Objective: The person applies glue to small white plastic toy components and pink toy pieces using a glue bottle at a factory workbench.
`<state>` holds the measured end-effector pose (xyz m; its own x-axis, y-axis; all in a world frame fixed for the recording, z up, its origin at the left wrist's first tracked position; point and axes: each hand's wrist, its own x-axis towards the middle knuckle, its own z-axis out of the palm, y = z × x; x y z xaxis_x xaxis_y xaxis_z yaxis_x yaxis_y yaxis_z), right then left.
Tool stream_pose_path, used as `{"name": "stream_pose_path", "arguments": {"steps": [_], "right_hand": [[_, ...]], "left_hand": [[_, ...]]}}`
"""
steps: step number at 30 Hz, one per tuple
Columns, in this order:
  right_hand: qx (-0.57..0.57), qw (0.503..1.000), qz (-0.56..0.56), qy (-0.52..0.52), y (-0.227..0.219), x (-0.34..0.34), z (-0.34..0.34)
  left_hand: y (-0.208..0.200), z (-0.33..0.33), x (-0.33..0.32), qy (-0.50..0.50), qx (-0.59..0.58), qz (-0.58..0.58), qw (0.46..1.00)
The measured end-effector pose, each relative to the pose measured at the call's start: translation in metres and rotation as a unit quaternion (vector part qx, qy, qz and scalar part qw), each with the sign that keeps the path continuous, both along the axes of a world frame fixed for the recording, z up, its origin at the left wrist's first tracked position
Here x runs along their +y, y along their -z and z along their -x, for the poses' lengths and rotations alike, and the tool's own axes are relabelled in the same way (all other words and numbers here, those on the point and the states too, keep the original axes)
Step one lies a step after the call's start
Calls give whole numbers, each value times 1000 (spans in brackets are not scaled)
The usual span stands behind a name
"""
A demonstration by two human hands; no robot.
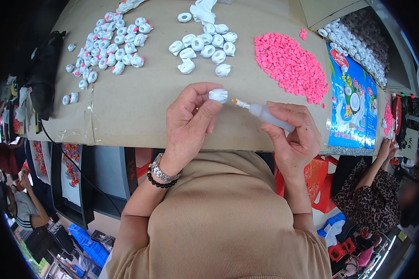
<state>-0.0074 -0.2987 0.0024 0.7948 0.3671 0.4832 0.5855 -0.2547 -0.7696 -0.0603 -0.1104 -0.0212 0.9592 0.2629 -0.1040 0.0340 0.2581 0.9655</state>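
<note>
Between the thumb and fingers of my left hand (191,121) is a small white rounded piece (218,96). My right hand (294,135) grips a translucent squeeze bottle (271,117), its wrapped, orange-tipped nozzle (239,103) pointing at the white piece. The tip is very close to the piece; whether they touch I cannot tell. Beyond my hands lies a loose group of white pieces (198,44) with grey centres. Further left, a larger group of white pieces (111,42) shows pink bits on several. To the right is a spread pile of small pink parts (291,65).
A brown-covered table (139,116) carries everything. At its right lie a blue printed sheet (351,102) and a box of white and dark pieces (358,42). A black cable (74,162) hangs over the left edge, near dark trays (70,176). Other people sit at both sides.
</note>
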Motion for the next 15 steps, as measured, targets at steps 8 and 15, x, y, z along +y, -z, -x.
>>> {"name": "stream_pose_path", "arguments": {"steps": [8, 15], "right_hand": [[-7, 1000, -11, 27, 2, -3, -3], [322, 915, -238, 52, -13, -10, -27]], "left_hand": [[0, -1, 0, -3, -2, 4, 1000], [0, -1, 0, 3, 0, 6, 1000]]}}
